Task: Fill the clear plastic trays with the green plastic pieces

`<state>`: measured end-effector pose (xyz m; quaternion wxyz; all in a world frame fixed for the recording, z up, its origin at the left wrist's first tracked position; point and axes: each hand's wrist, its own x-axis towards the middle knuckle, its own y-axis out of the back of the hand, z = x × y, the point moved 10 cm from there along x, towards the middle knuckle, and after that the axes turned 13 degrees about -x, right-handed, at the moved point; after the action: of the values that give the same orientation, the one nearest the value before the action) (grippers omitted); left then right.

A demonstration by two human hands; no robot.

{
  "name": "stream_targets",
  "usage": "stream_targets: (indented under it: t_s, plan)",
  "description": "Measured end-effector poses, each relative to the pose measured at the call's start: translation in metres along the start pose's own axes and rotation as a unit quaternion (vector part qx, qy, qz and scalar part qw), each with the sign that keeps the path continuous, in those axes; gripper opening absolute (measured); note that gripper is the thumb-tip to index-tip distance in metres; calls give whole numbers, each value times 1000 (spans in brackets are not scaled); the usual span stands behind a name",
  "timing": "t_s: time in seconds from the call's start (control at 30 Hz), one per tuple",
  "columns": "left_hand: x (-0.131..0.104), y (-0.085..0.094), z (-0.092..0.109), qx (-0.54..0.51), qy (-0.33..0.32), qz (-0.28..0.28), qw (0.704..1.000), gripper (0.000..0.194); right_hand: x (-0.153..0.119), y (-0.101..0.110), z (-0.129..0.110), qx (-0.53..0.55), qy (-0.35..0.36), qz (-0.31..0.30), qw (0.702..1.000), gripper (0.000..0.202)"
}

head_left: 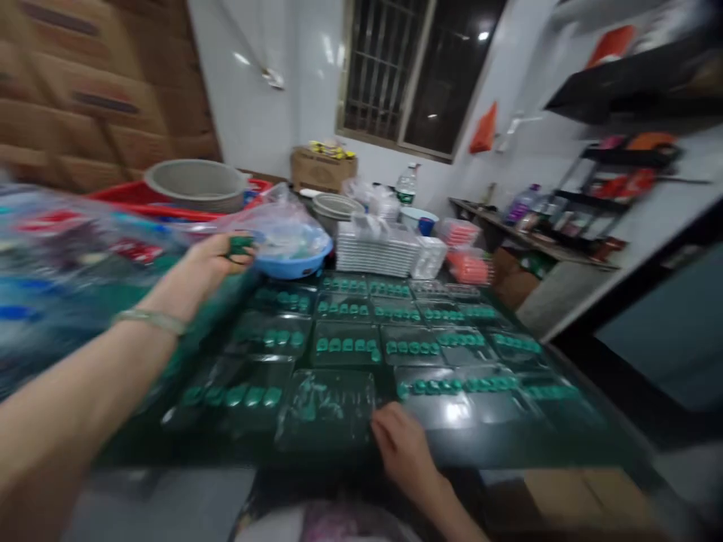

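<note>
My left hand (212,260) reaches out over the left side of the table, its fingers closed on a small green piece (241,244). A thin dark loop shows just below that piece, too blurred to name. Beside the hand is a blue basin (297,263) with a clear plastic bag in it. My right hand (401,444) is low at the front, fingers curled at the right edge of a clear plastic tray (327,406). Green bits lie scattered in this tray. Around it, other clear trays (347,345) hold rows of small green pieces.
Stacked clear trays (376,248) stand at the back, near a bottle (407,183) and pink-red packs (468,266). At left are plastic bags (62,248) and a red crate (116,197) with a grey basin (195,181). Shelves (633,83) line the right wall.
</note>
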<state>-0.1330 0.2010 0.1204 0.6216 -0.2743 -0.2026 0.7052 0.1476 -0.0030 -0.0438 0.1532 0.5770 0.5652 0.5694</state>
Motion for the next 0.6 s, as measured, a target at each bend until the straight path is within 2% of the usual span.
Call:
stream_targets:
  t_s: [0.07, 0.13, 0.2, 0.27, 0.33, 0.47, 0.6]
  plan:
    - [-26, 20, -35, -43, 78, 2, 996, 17, -3, 6, 4, 46, 2, 25, 999, 18]
    - [-57, 26, -77, -98, 137, -8, 986, 22, -2, 14, 4, 76, 7, 40, 996, 21]
    - [-86, 20, -121, -153, 187, -26, 970, 21, 4, 27, -1, 86, 13, 50, 995, 23]
    - [-111, 5, -164, -196, 240, -44, 950, 19, 14, 46, -12, 90, 14, 65, 994, 23]
    - [-126, -12, -198, -228, 284, -60, 929, 18, 29, 66, -23, 100, 10, 82, 991, 23]
    - [-134, -40, -240, -242, 341, -77, 905, 16, 63, 92, -31, 130, -4, 107, 986, 23]
    - [-131, -49, -259, -205, 339, -64, 916, 12, 89, 88, -4, 107, -65, 83, 989, 18]
